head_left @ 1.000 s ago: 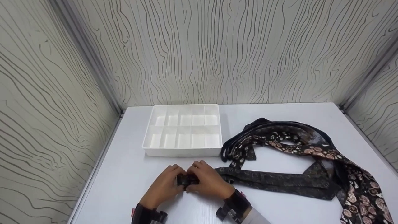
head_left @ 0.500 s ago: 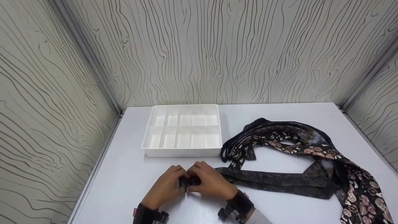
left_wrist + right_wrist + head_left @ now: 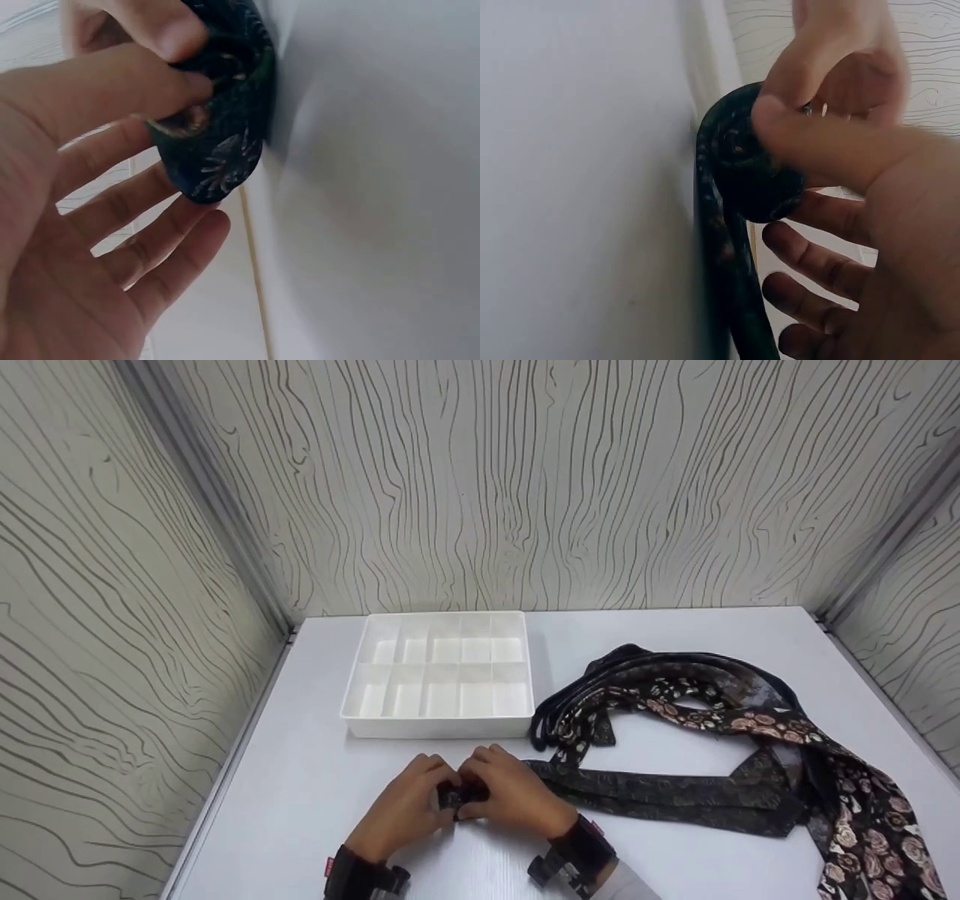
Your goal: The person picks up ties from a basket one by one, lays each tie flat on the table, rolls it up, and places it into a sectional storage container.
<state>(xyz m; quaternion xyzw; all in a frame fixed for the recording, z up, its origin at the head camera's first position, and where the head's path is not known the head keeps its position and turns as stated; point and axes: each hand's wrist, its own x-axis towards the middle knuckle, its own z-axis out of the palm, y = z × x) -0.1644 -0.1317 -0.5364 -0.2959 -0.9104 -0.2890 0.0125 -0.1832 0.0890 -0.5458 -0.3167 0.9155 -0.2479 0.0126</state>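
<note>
A dark patterned necktie (image 3: 660,795) lies folded lengthwise on the table, its near end wound into a small roll (image 3: 453,796). My left hand (image 3: 405,810) pinches one side of this roll between thumb and fingers. From the other side my right hand (image 3: 517,799) grips it, thumb toward me and fingers behind. In the left wrist view the coiled tie (image 3: 229,154) shows a pale leaf-like motif, and the lower fingers spread loosely. The right wrist view shows the spiral edge of the roll (image 3: 739,142) standing on the table, with the flat tail running off below.
A white tray (image 3: 439,728) with several compartments stands behind the hands. More neckties (image 3: 757,724), dark and floral, lie in a loop at the right, one hanging toward the front edge (image 3: 877,840). Wood-grain patterned panels (image 3: 480,495) enclose the table (image 3: 292,780).
Both hands have shifted slightly right with the roll, their fingers working on it. The tie's far pointed end has slid a little left.
</note>
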